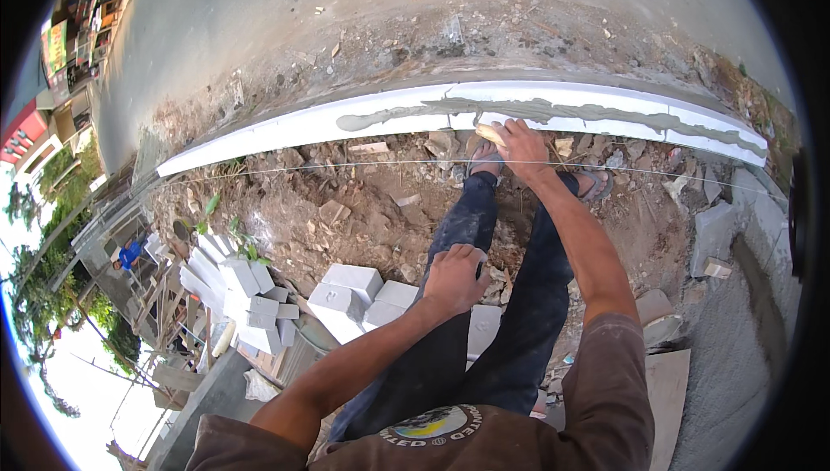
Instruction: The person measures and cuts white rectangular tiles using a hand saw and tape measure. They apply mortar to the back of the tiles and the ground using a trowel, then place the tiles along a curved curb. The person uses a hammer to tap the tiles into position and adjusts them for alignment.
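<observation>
My right hand (521, 149) is closed round the pale wooden handle (490, 134) of what looks like a trowel, its blade barely visible at the wall. It is at the near edge of a long row of white blocks (380, 120). Grey mortar (553, 110) lies in an uneven strip along their top, thinning out toward the left. My left hand (456, 281) is over my left leg by the knee, fingers curled in. A small dark patch shows beside its thumb; whether that is trouser cloth or something held is unclear.
A taut string (372, 162) runs along the near side of the row. Stacked white blocks (350, 285) stand at lower left, more (251, 294) beyond. Rubble and soil (346, 203) surround my sandalled feet. Grey concrete (761, 298) lies at right. A person in blue (130, 255) is far left.
</observation>
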Available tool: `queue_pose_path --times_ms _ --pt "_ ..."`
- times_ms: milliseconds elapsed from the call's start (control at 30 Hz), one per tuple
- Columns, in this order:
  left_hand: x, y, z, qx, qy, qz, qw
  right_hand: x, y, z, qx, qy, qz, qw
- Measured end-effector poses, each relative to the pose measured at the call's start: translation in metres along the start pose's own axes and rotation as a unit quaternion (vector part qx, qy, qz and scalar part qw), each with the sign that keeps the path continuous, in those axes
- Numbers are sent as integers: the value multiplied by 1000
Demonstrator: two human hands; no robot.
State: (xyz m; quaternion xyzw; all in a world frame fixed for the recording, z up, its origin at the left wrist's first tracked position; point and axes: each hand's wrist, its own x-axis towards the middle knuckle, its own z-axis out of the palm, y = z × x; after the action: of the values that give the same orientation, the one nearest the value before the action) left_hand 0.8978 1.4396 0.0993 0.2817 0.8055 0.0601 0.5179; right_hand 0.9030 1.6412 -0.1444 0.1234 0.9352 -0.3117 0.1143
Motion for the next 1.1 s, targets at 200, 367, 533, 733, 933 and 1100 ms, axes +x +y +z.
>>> queue_pose_path --times_ms 200,367,533,733,933,1100 --pt "-5 -8 -2 -22 -4 -10 1000 29 -50 23 -8 9 -28 1000" --pt "-9 -13 0 -37 0 -16 999 62 -106 38 10 -57 -27 998" --pt "-10 -16 5 -42 5 -18 999 87 -142 63 -4 -54 -26 998" --pt "-12 -15 2 -37 10 -29 999 93 -157 61 -3 -22 -53 998" --pt "-4 -15 -8 -38 0 -26 999 38 -95 40 -14 13 -11 1000" --pt "4 -5 -15 13 -2 -20 1000 -21 -34 10 -41 87 40 995"
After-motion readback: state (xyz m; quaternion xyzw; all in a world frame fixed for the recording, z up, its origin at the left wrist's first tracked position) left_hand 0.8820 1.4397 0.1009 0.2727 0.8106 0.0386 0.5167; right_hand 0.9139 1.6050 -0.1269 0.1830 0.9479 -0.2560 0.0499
